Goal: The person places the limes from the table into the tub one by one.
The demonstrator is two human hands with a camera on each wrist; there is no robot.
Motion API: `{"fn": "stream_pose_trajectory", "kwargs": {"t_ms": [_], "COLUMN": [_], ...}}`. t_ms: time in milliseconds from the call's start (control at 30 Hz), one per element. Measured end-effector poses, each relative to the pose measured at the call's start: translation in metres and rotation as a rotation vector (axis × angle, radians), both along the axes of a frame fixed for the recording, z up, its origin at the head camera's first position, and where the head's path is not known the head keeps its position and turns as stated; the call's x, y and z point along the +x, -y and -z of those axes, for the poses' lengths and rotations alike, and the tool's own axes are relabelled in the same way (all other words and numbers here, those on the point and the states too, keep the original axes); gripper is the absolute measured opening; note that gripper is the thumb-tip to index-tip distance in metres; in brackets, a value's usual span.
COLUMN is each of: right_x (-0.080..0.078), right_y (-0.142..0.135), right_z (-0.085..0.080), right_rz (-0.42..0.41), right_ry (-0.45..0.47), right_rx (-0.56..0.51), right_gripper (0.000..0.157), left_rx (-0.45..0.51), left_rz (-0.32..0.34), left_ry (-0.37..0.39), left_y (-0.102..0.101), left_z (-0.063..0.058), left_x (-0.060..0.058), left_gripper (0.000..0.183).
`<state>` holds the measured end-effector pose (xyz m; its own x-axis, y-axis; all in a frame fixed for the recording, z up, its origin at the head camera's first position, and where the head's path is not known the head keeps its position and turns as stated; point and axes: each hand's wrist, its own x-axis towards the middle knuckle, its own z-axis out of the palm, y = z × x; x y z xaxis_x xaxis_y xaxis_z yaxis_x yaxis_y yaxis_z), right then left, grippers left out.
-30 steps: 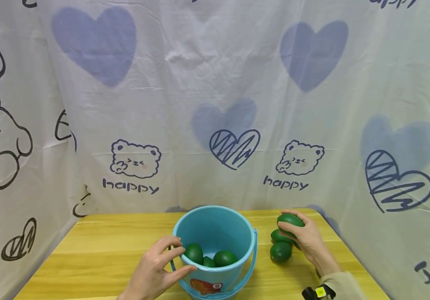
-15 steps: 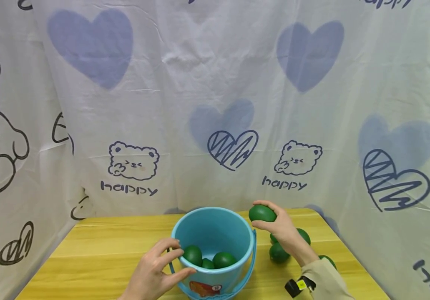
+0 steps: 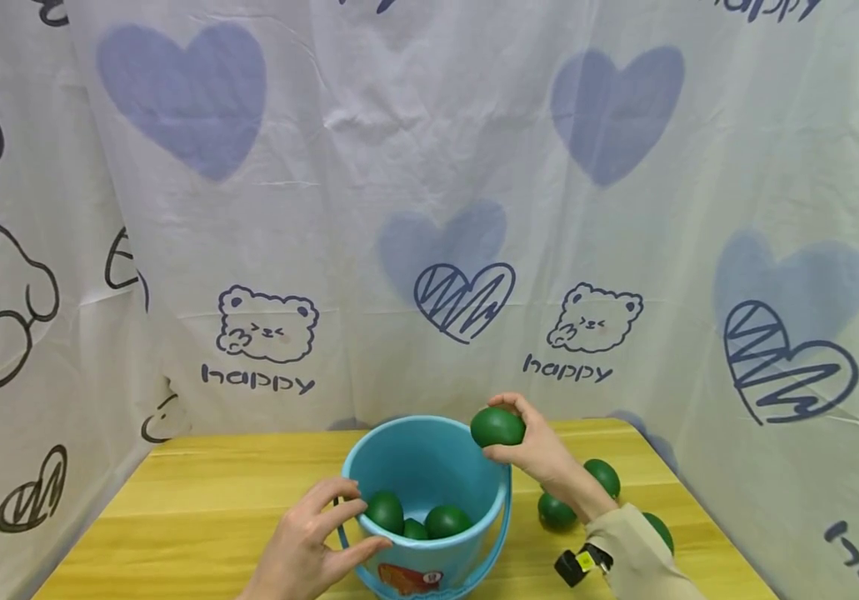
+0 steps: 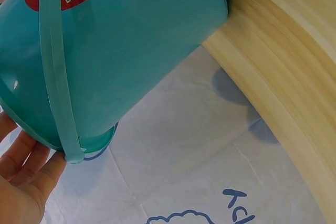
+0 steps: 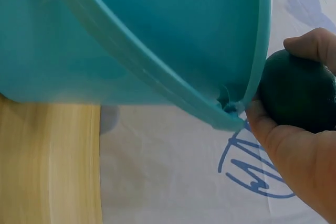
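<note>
A light-blue bucket [image 3: 429, 542] stands on the table with several dark green avocados [image 3: 448, 522] at its bottom. My left hand [image 3: 309, 537] grips its near left rim, fingers over the edge and thumb along the outside. In the left wrist view, those fingers [image 4: 44, 174] touch the rim beside the end of the handle [image 4: 55, 72]. My right hand [image 3: 534, 446] holds another avocado [image 3: 498, 427] between thumb and fingers, at the bucket's right rim. From the right wrist, this avocado [image 5: 296, 93] appears right beside the rim [image 5: 173, 85].
Several more avocados [image 3: 556, 512] lie on the wooden table [image 3: 219, 500] right of the bucket, partly hidden by my right forearm. White cloth [image 3: 354, 333] printed with hearts and bears hangs behind and at both sides. A black device [image 3: 579, 565] sits at my right wrist.
My right hand has lifted an avocado from the group at the right and carried it left to the bucket's rim. My left hand has stayed on the bucket.
</note>
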<state>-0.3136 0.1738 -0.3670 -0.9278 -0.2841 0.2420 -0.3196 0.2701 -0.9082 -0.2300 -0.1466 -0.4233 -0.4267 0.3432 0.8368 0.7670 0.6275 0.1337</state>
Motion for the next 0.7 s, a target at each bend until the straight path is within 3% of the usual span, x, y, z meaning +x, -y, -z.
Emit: {"fn": "stream_pose_trajectory", "kwargs": {"t_ms": [433,700], "right_x": [-0.004,-0.008], "right_y": [0.015,0.021], "right_z": [0.003,0.003], "right_rz": [-0.055,-0.057], "right_ry": [-0.039,-0.052], "right_rx": [0.064,0.091], "right_gripper": [0.064,0.062], "left_rx": [0.008,0.009], "left_rz": [0.004,-0.008], "left_ry": [-0.002,0.035], "left_y": [-0.001,0.000], "left_z": [0.002,0.001], "left_x": [-0.001,0.001], "left_gripper": [0.036,0.034]}}
